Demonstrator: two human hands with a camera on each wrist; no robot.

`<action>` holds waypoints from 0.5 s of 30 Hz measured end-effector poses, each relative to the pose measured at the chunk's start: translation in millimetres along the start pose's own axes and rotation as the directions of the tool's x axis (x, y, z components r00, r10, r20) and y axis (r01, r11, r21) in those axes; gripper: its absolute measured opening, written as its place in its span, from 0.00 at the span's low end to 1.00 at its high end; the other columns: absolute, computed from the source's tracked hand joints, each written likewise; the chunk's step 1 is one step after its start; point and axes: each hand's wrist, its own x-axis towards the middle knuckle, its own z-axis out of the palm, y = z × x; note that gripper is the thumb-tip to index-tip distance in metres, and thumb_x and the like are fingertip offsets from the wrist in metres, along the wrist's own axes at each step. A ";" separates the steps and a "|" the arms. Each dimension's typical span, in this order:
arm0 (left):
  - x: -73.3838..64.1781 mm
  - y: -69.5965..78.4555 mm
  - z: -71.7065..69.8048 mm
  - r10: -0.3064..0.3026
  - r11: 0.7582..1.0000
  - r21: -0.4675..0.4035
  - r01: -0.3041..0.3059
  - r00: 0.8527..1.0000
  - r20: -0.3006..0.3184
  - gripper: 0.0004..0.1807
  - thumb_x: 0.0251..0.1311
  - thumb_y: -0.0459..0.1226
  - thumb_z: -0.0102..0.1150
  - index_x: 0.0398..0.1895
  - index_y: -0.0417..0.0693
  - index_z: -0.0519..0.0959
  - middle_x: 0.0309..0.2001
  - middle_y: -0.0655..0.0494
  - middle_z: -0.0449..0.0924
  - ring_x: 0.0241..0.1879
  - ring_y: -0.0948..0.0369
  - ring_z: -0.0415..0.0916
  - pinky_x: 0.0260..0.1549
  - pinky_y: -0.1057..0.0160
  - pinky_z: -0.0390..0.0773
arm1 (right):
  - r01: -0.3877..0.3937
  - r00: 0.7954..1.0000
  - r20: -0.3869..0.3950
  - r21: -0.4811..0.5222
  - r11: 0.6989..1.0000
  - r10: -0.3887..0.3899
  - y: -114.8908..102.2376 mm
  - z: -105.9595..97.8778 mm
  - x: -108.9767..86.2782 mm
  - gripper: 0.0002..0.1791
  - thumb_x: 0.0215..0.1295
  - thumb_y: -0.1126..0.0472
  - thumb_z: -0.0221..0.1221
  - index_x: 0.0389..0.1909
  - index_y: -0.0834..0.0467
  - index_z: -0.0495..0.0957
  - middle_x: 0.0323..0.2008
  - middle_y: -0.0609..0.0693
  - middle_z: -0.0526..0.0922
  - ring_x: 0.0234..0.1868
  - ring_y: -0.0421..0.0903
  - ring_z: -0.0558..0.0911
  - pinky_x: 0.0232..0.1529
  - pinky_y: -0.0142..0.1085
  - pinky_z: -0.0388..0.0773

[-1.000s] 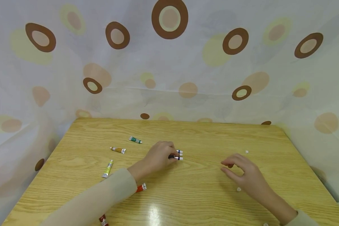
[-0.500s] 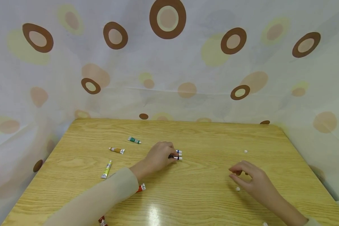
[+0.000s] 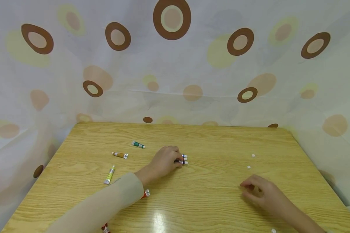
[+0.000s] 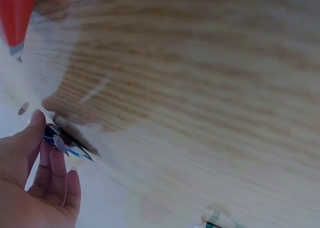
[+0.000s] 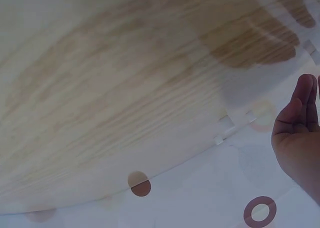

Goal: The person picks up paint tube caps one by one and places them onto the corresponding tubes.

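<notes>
My left hand [image 3: 164, 160] grips a small bundle of paint tubes [image 3: 185, 159] lying side by side in the middle of the table. Their white caps point right, past my fingertips; the tube bodies are mostly hidden by the hand. In the left wrist view, thumb and fingers pinch the dark ends of these paint tubes [image 4: 57, 138]. My right hand [image 3: 262, 192] hovers low at the right with curved fingers and a gap between thumb and forefinger. Beyond it lie two small white pieces [image 3: 249, 167], and another white piece [image 3: 273, 230] sits by the front edge.
At the left lie more paint tubes: green [image 3: 138, 144], ochre [image 3: 120, 155] and yellow [image 3: 109, 174]. An orange-red tube [image 3: 146, 194] is partly under my left sleeve, and a dark red tube [image 3: 105, 228] is near the front. A patterned sheet [image 3: 192, 64] surrounds the wooden table [image 3: 210, 142].
My right hand has moved right and toward the front, uncovering one white piece and covering the spot where another showed. The left hand keeps its hold on the paint tubes.
</notes>
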 end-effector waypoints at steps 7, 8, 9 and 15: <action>-0.3 -0.6 1.1 0.015 1.000 0.023 -0.015 1.000 -0.016 0.09 0.58 0.42 0.74 0.39 0.49 0.90 0.36 0.58 0.84 0.37 0.61 0.81 0.44 0.59 0.82 | -0.132 0.979 0.157 0.021 0.991 0.128 0.8 -3.3 -7.1 0.14 0.58 0.61 0.74 0.44 0.51 0.83 0.37 0.38 0.83 0.37 0.25 0.75 0.33 0.26 0.79; -0.4 -0.4 1.1 0.014 1.000 0.025 -0.013 1.000 -0.014 0.10 0.58 0.42 0.74 0.39 0.49 0.90 0.36 0.57 0.84 0.37 0.61 0.81 0.44 0.59 0.82 | -0.141 0.976 0.172 0.025 0.990 0.134 1.0 -3.6 -7.3 0.13 0.59 0.61 0.73 0.45 0.52 0.83 0.37 0.39 0.83 0.36 0.25 0.75 0.33 0.27 0.78; -0.5 -0.2 0.9 0.012 1.000 0.027 -0.011 1.000 -0.012 0.10 0.58 0.42 0.74 0.39 0.49 0.90 0.36 0.58 0.84 0.37 0.61 0.81 0.45 0.59 0.82 | -0.150 0.972 0.185 0.029 0.988 0.142 1.2 -3.8 -7.4 0.13 0.60 0.61 0.73 0.44 0.52 0.83 0.36 0.39 0.83 0.36 0.25 0.74 0.32 0.27 0.78; -1.1 1.5 1.2 0.002 1.000 0.028 -0.002 1.000 -0.008 0.10 0.57 0.42 0.74 0.39 0.48 0.91 0.36 0.57 0.83 0.36 0.61 0.81 0.45 0.59 0.83 | -0.138 0.972 0.197 0.026 0.990 0.131 2.2 -2.8 -5.7 0.09 0.60 0.66 0.71 0.39 0.51 0.84 0.34 0.39 0.82 0.34 0.23 0.73 0.30 0.26 0.77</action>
